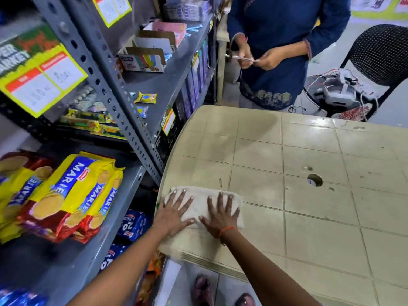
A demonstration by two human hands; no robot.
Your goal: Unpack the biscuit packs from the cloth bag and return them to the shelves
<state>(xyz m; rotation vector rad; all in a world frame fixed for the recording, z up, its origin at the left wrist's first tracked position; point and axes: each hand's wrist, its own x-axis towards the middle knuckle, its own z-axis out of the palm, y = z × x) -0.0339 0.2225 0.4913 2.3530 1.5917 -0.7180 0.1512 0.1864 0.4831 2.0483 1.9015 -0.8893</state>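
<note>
Folded cloth bag point(199, 205), long axis left-right

- Off-white cloth bag point(198, 204): folded into a flat rectangle, lying at the near left edge of the beige plastic table point(309, 217).
- Yellow-and-red Marie biscuit packs point(66, 195): several, lying flat and overlapping on the grey metal shelf point(92, 257) to the left.
- Blue biscuit packs point(132, 224): on the shelf level below, partly hidden.

Matt cloth bag point(199, 206); glossy biscuit packs point(72, 195).
</note>
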